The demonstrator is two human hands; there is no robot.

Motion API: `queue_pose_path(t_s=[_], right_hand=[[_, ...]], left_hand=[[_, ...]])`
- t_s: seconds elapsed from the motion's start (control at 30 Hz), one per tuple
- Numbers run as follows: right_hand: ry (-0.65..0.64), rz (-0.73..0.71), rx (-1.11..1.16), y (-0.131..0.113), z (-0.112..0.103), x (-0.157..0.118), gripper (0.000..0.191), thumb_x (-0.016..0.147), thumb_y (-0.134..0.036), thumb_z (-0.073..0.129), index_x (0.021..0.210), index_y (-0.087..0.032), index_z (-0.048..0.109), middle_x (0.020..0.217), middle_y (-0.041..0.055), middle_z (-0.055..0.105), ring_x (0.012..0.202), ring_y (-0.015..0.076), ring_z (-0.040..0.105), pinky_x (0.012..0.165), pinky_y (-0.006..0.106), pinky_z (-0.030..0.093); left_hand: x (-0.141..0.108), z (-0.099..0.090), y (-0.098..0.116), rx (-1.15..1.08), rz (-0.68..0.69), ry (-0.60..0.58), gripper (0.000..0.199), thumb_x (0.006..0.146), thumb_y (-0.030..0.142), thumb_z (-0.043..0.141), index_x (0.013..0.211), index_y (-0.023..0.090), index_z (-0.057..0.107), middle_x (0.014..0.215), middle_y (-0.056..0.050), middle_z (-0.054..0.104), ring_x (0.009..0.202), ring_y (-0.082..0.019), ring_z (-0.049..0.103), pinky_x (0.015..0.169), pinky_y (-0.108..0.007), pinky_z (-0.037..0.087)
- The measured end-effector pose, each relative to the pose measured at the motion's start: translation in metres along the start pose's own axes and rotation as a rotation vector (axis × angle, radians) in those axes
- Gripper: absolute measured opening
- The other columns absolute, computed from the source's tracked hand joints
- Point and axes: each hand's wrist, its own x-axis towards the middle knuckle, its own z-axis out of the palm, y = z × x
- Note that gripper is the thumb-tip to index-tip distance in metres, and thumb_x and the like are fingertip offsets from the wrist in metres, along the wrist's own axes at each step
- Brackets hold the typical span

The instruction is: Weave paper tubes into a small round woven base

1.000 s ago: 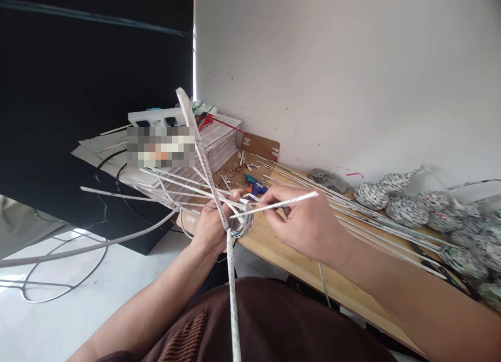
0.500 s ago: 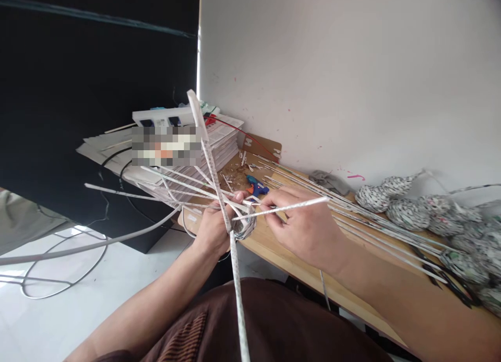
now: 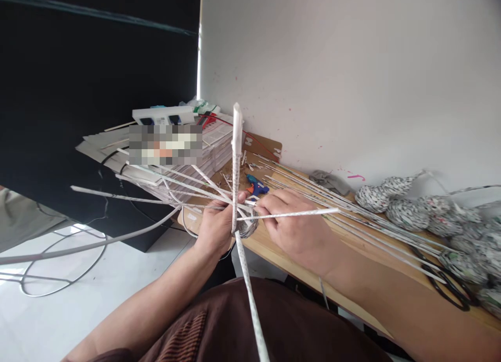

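Observation:
A small woven paper piece (image 3: pixel 247 227) is held up in front of my body, with several long white paper strips radiating from it. My left hand (image 3: pixel 216 224) grips it from the left, its thumb on top where the strips cross. On the right side, my right hand (image 3: pixel 287 221) has its fingers closed at the piece's edge, pinching a strip end that is mostly hidden. One strip (image 3: pixel 236 169) stands upright, one (image 3: pixel 252 299) runs down toward my body, and another (image 3: pixel 301 213) passes over my right hand.
Behind my hands a blue glue gun (image 3: pixel 256 185) lies on the wooden table (image 3: pixel 270 255). Paper sticks (image 3: pixel 364 224), scissors (image 3: pixel 450 288) and woven paper shapes (image 3: pixel 407 213) are at the right. Stacked paper (image 3: pixel 225 143) and a power strip (image 3: pixel 162 115) stand at the left.
The woven piece has turned slightly; its raised strip has swung right to near upright, and the lower strip's end has shifted right. My right hand has moved slightly left, closer to my left hand.

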Motion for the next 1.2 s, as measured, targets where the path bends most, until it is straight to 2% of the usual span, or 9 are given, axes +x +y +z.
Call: queue_pose_path(t_s=[0.17, 0.27, 0.5, 0.67, 0.8, 0.9, 1.03, 1.2], right_hand=[[-0.056, 0.105, 0.100, 0.000, -0.004, -0.003, 0.010, 0.095, -0.018, 0.050, 0.089, -0.017, 0.058, 0.086, 0.0090, 0.063, 0.082, 0.0220, 0.057, 0.075, 0.035, 0.044], [-0.068, 0.116, 0.114, 0.001, -0.005, -0.004, 0.012, 0.094, -0.015, 0.049, 0.084, -0.017, 0.055, 0.084, 0.0085, 0.061, 0.080, 0.0216, 0.057, 0.073, 0.034, 0.044], [0.016, 0.084, 0.010, 0.002, 0.011, -0.004, 0.018, 0.093, -0.012, 0.048, 0.077, -0.019, 0.055, 0.080, 0.0079, 0.061, 0.078, 0.0213, 0.056, 0.071, 0.033, 0.042], [0.038, 0.122, 0.047, 0.007, 0.016, -0.008, 0.017, 0.095, -0.017, 0.048, 0.082, -0.018, 0.058, 0.082, 0.0068, 0.064, 0.080, 0.0200, 0.059, 0.074, 0.032, 0.044], [0.043, 0.214, 0.223, 0.012, 0.010, -0.013, 0.005, 0.094, -0.020, 0.056, 0.091, -0.019, 0.060, 0.086, 0.0033, 0.067, 0.079, 0.0166, 0.061, 0.072, 0.028, 0.044], [0.023, 0.256, 0.293, 0.015, 0.007, -0.015, 0.004, 0.090, -0.017, 0.059, 0.090, -0.020, 0.061, 0.085, 0.0021, 0.068, 0.074, 0.0150, 0.061, 0.069, 0.027, 0.043], [0.023, 0.248, 0.312, 0.016, 0.007, -0.016, 0.008, 0.089, -0.015, 0.058, 0.085, -0.019, 0.063, 0.082, 0.0021, 0.068, 0.069, 0.0131, 0.058, 0.066, 0.026, 0.043], [0.028, 0.217, 0.322, 0.017, 0.010, -0.017, 0.011, 0.088, -0.013, 0.058, 0.087, -0.019, 0.067, 0.083, 0.0019, 0.067, 0.067, 0.0116, 0.057, 0.064, 0.024, 0.041]], left_hand=[[0.003, -0.007, -0.005, 0.016, 0.035, -0.048, 0.027, 0.067, 0.035, 0.084, 0.085, 0.017, 0.075, 0.073, -0.002, 0.072, 0.062, -0.013, 0.064, 0.060, -0.023, 0.048], [0.002, -0.008, -0.006, 0.062, 0.063, -0.033, 0.027, 0.066, 0.034, 0.085, 0.085, 0.016, 0.076, 0.074, -0.002, 0.073, 0.063, -0.013, 0.064, 0.060, -0.022, 0.048], [-0.001, -0.005, -0.002, 0.154, 0.115, -0.045, 0.024, 0.069, 0.034, 0.082, 0.082, 0.015, 0.076, 0.070, -0.003, 0.071, 0.062, -0.013, 0.062, 0.060, -0.023, 0.048], [-0.004, -0.004, 0.001, 0.265, 0.169, -0.076, 0.022, 0.069, 0.033, 0.082, 0.082, 0.015, 0.078, 0.076, -0.006, 0.075, 0.065, -0.016, 0.065, 0.063, -0.025, 0.051], [-0.003, -0.007, -0.002, 0.269, 0.163, -0.071, 0.020, 0.067, 0.029, 0.082, 0.082, 0.017, 0.078, 0.071, -0.004, 0.074, 0.061, -0.015, 0.065, 0.058, -0.024, 0.050], [-0.002, -0.009, -0.004, 0.314, 0.159, -0.063, 0.019, 0.068, 0.027, 0.081, 0.085, 0.018, 0.078, 0.074, -0.004, 0.075, 0.063, -0.016, 0.066, 0.059, -0.024, 0.051], [-0.001, -0.010, -0.005, 0.303, 0.127, -0.107, 0.021, 0.067, 0.025, 0.082, 0.086, 0.017, 0.078, 0.074, -0.004, 0.075, 0.062, -0.016, 0.066, 0.059, -0.025, 0.050], [-0.002, -0.011, -0.005, 0.331, 0.113, -0.116, 0.020, 0.067, 0.021, 0.081, 0.086, 0.016, 0.078, 0.072, -0.003, 0.074, 0.060, -0.014, 0.063, 0.057, -0.023, 0.048]])
